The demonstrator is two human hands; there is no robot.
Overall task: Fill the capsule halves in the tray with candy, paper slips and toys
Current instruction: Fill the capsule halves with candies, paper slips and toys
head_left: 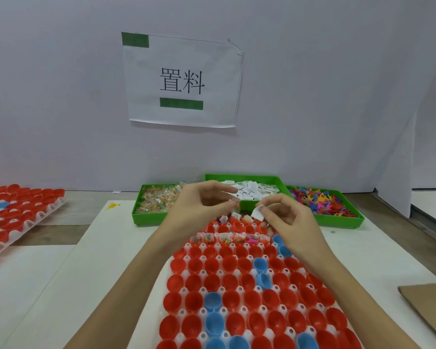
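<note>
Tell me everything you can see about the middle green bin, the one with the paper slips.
The middle green bin is a shallow rectangular tray, plastic by its look, standing flat on the table against the white wall. It sits slightly farther back than the candy bin on its left and the toy bin on its right, close beside both. A loose heap of small white paper slips fills it. Both hands hide its front edge; neither visibly touches it.

A white paper sheet (184, 81) is fixed on the wall (61, 96). It carries two big black Chinese characters, 置料. One green bar is at its top left corner and one more is under the characters; no text can be read on them.
</note>
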